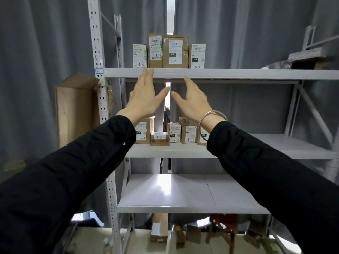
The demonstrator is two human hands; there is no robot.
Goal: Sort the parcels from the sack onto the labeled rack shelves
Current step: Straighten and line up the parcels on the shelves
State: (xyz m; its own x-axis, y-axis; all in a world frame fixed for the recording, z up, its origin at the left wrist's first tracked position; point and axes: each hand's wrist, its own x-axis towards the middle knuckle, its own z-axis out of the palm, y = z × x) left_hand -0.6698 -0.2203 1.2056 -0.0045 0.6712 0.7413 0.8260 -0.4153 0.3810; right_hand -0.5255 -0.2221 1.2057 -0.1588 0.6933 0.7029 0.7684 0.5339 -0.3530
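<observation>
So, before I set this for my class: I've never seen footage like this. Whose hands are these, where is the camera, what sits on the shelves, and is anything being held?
There is no machine: a person wears one camera on the head, looking forward and down. The left hand and right hand are bare, open and hold nothing, raised before the top shelf of a grey rack. Four labelled parcels stand on that shelf; smaller parcels stand on the middle shelf.

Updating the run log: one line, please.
left hand open | right hand open | both near top shelf | four parcels there
</observation>
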